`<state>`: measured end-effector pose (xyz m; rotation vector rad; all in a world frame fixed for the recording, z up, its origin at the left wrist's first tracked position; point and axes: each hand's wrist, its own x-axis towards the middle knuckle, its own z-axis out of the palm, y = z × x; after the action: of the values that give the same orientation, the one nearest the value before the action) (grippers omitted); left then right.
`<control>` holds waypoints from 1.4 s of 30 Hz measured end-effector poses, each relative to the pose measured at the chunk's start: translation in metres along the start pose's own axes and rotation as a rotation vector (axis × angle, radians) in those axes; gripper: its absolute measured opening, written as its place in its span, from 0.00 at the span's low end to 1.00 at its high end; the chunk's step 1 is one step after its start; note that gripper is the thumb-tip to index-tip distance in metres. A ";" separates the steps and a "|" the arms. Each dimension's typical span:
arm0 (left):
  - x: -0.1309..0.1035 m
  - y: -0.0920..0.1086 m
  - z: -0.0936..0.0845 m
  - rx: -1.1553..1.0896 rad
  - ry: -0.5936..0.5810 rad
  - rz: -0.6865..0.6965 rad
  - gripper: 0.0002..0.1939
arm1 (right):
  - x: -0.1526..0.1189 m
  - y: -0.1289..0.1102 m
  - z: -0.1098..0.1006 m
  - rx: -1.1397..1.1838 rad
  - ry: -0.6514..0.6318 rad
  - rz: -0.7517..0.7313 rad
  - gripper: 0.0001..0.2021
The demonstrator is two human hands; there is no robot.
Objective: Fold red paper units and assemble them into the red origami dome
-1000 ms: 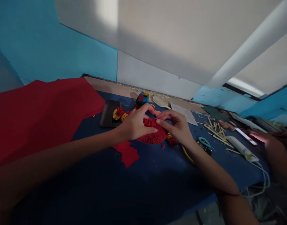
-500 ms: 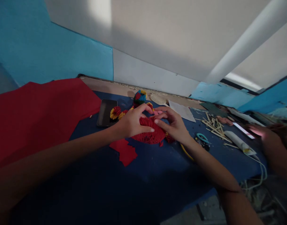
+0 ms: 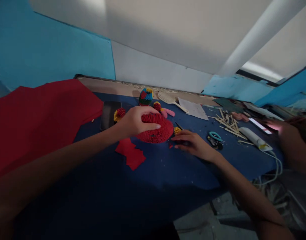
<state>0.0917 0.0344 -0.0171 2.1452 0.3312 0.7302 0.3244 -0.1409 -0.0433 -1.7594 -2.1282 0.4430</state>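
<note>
My left hand [image 3: 139,121] is wrapped over the left side of a round red piece of folded paper units [image 3: 156,131], thumb in front. My right hand [image 3: 189,141] is low over the blue table, to the right of the red piece, its fingers apart and holding nothing that I can see. A small red scrap [image 3: 170,145] lies just left of its fingertips. Beyond that hand sits a yellow folded piece [image 3: 177,130]. Red paper pieces [image 3: 132,155] lie in front of the round piece.
A dark phone [image 3: 108,115] and large red sheets [image 3: 42,116] are at left. Behind stands a multicoloured paper piece [image 3: 146,96]. Right are pliers [image 3: 215,136], thin sticks [image 3: 228,123], a white power strip [image 3: 254,138] and another person's hand [image 3: 286,131] by a lit phone [image 3: 260,126].
My right hand has left the red piece and moved right and down to the table. My left hand stays on the piece. The whole view has shifted slightly.
</note>
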 end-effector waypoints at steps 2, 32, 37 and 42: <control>0.000 0.003 -0.001 0.009 -0.003 -0.047 0.19 | 0.002 -0.001 0.004 -0.123 -0.020 -0.032 0.15; 0.000 0.005 -0.002 -0.021 -0.092 -0.090 0.17 | 0.092 -0.023 -0.045 0.688 0.081 -0.029 0.08; 0.001 0.006 -0.002 0.010 -0.086 -0.065 0.17 | 0.097 -0.017 -0.037 0.720 0.039 -0.023 0.09; 0.001 0.006 -0.002 0.011 -0.094 -0.055 0.16 | 0.097 -0.017 -0.036 0.735 0.054 0.034 0.10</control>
<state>0.0916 0.0322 -0.0111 2.1637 0.3430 0.5960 0.3090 -0.0479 0.0031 -1.3492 -1.5899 1.0156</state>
